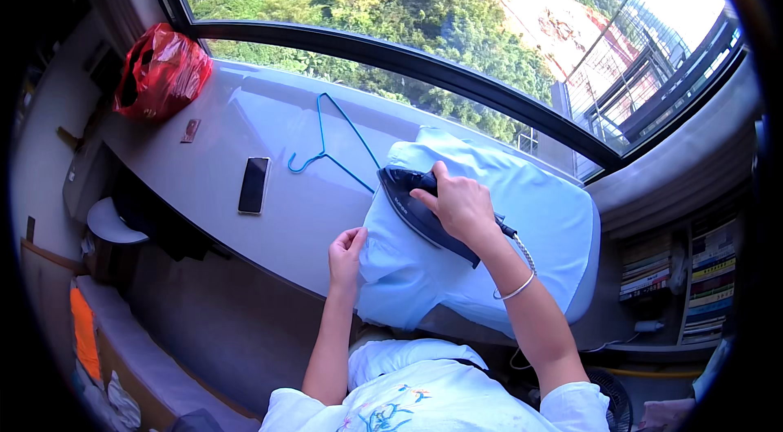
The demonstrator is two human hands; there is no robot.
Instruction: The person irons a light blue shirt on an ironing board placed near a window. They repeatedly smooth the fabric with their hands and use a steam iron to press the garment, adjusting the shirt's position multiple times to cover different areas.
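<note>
A light blue garment (532, 212), probably a shirt, lies spread over the right part of the desk, wrinkled along its near left side. My right hand (462, 202) grips the handle of a dark clothes iron (416, 208), whose soleplate rests on the cloth with its tip pointing to the upper left. At the garment's left edge, my left hand (347, 254) pinches the fabric between thumb and fingers. Just beyond the iron's tip, a blue clothes hanger (324, 154) lies on the desk, one end reaching the garment's edge.
On the pale desk (293, 212), a smartphone (254, 185) and a small reddish card or packet (191, 130) lie to the left. A red plastic bag (162, 74) sits at the far left corner. The black window frame (404, 62) borders the back. Bookshelves (679, 285) stand right.
</note>
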